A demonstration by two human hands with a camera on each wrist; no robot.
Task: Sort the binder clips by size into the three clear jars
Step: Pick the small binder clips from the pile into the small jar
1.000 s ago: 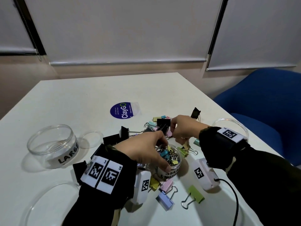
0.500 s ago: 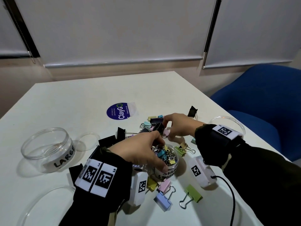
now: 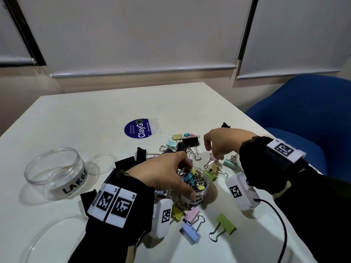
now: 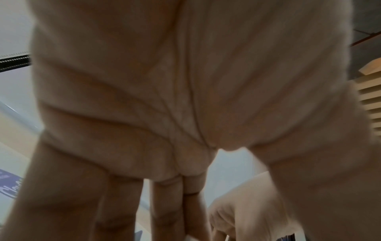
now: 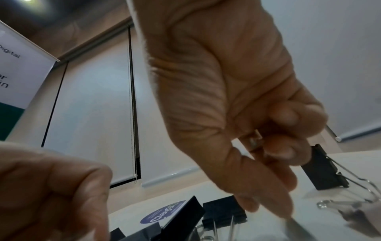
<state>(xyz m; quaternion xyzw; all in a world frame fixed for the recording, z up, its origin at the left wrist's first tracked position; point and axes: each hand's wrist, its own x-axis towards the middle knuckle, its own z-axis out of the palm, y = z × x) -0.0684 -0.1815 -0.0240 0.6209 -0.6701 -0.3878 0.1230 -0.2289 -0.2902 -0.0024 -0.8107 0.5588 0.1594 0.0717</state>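
Observation:
The small jar [image 3: 197, 201], packed with several little coloured clips, stands near the table's front. My left hand [image 3: 188, 179] grips it from above, thumb on its label and fingers at the far rim. My right hand [image 3: 213, 158] hovers just right of the loose clip pile [image 3: 182, 147], fingers curled down. It pinches a small clip [image 5: 254, 144], of which only a bit of metal shows. The jar marked LARGE [image 3: 57, 173] stands open at the left. The third jar is hidden behind my right wrist.
Big black clips [image 3: 189, 143] lie behind the small jar. Pastel clips [image 3: 226, 226] lie in front of it. Two clear lids [image 3: 102, 164] rest by the LARGE jar and at the front left. A round sticker [image 3: 139, 129] lies mid-table. A blue chair [image 3: 303, 114] stands right.
My right hand has drawn back from the black clips toward the right, fingers now curled on a small clip. The left hand stays on the small jar.

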